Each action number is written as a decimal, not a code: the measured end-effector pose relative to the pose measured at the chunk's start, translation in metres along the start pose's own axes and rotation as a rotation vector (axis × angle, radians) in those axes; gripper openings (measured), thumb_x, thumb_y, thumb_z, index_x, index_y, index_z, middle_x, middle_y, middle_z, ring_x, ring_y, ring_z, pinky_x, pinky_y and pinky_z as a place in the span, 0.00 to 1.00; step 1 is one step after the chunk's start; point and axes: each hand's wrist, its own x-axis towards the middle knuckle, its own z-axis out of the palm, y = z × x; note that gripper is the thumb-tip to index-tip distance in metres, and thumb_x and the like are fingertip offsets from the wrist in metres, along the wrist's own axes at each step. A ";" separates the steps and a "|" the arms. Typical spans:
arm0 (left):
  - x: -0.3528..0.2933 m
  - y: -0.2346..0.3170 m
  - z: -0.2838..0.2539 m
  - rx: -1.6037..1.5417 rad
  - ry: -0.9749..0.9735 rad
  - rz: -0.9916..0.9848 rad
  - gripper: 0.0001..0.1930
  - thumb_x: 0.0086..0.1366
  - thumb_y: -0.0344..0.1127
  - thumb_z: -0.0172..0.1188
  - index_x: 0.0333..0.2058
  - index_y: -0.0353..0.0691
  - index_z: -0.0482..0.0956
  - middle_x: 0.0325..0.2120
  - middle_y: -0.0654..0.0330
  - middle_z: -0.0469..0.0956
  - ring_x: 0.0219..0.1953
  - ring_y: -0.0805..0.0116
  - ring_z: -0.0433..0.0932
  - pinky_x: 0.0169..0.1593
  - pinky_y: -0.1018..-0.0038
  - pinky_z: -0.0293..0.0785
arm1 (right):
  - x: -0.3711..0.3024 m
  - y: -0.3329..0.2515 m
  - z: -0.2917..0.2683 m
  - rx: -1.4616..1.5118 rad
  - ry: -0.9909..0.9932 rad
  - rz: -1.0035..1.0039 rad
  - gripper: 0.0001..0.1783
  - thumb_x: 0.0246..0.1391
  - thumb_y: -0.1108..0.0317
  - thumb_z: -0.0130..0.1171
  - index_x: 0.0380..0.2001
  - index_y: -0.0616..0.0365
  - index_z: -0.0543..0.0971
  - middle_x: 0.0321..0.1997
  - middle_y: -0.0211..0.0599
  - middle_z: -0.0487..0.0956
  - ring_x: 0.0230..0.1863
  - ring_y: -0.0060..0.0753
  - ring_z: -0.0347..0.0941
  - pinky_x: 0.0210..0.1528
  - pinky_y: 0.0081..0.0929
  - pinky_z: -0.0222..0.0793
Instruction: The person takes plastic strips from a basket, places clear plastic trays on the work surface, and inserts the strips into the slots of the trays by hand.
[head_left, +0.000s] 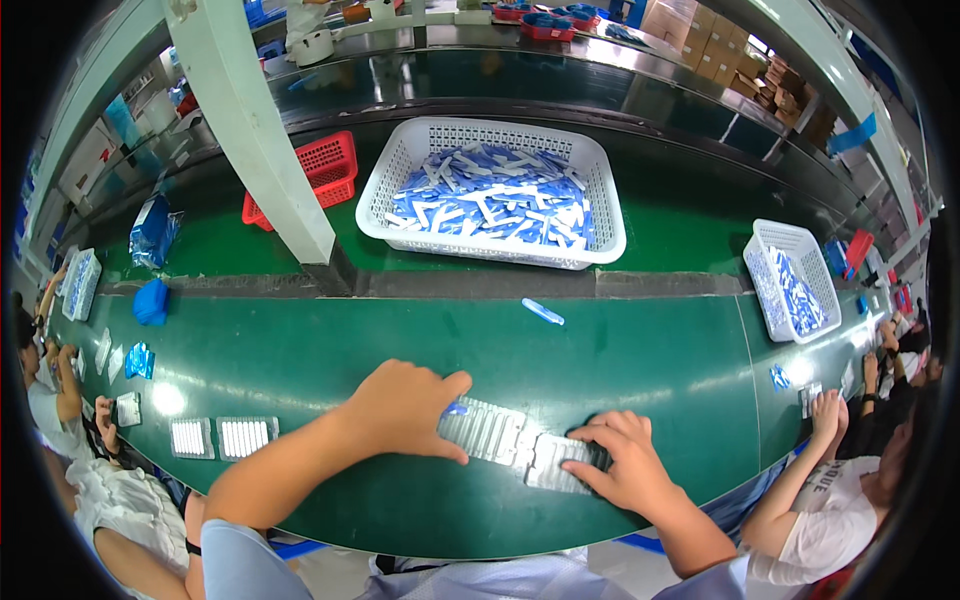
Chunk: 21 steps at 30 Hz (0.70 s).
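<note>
A large white basket (480,246), heaped with blue-and-white pieces (490,195), stands across the green table (420,340) from the person; on the person's side of the basket, two clear ribbed trays, the left tray (490,432) and the right tray (553,464), lie end to end between the hands; the two hands are apart from each other. The left hand (400,408), below the basket's left half, is at the left end of the left tray, its thumb and forefinger spread, with a small blue piece (456,409) showing between them; the right hand (628,462), below the basket's right end, lays fingers and thumb over the right end of the right tray; the fingers hide the contact, so I cannot tell whether either hand is clamped on its tray. Between the basket and the trays lies a single blue-and-white stick (543,311); left of the basket, behind a pale post (250,130), is a red basket (328,168); farther left and nearer the person are two white-ribbed trays (247,437), side by side; right of the large basket stands a smaller white basket (766,290), holding similar pieces.
</note>
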 end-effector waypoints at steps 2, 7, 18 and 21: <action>-0.018 0.007 0.010 -0.014 0.015 -0.038 0.42 0.44 0.72 0.71 0.47 0.44 0.76 0.25 0.55 0.83 0.30 0.49 0.83 0.34 0.58 0.75 | 0.013 -0.001 0.008 -0.017 0.026 -0.068 0.17 0.53 0.55 0.70 0.43 0.50 0.84 0.39 0.31 0.74 0.46 0.38 0.68 0.53 0.37 0.55; -0.037 0.025 0.026 -0.093 0.160 -0.189 0.41 0.41 0.72 0.73 0.44 0.45 0.78 0.26 0.57 0.83 0.29 0.53 0.84 0.36 0.60 0.77 | 0.046 0.002 0.013 -0.050 0.024 -0.247 0.14 0.55 0.56 0.68 0.41 0.49 0.84 0.39 0.30 0.74 0.45 0.37 0.68 0.53 0.36 0.56; -0.043 0.025 0.040 -0.454 0.637 -0.174 0.28 0.51 0.57 0.76 0.40 0.42 0.80 0.18 0.66 0.75 0.20 0.68 0.75 0.28 0.73 0.71 | 0.086 0.013 0.010 0.130 0.490 -0.335 0.05 0.51 0.70 0.68 0.33 0.53 0.84 0.35 0.30 0.81 0.40 0.34 0.74 0.52 0.33 0.59; -0.059 0.023 0.033 -1.085 0.533 -0.201 0.14 0.66 0.41 0.67 0.43 0.39 0.78 0.20 0.73 0.66 0.20 0.80 0.63 0.23 0.79 0.59 | 0.062 0.001 -0.006 0.114 0.643 -0.388 0.04 0.53 0.70 0.65 0.31 0.57 0.82 0.32 0.33 0.79 0.37 0.37 0.73 0.49 0.34 0.60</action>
